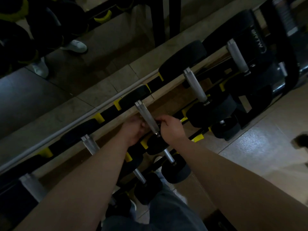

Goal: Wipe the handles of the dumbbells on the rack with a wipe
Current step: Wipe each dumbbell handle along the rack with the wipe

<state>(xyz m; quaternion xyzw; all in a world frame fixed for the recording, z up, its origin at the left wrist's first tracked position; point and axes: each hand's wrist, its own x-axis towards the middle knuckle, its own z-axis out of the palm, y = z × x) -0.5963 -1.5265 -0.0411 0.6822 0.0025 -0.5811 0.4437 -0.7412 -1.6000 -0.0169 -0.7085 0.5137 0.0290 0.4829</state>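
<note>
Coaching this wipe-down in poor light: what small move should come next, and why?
Likely slide both hands up the handle toward its far head. The left hand and right hand flank its near end, while the stretch above them is uncovered. Whether either holds a wipe is too dim to tell.

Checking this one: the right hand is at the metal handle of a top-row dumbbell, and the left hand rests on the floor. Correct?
No. The head view shows the left hand up at that same handle, across from the right hand. The rest holds.
</note>
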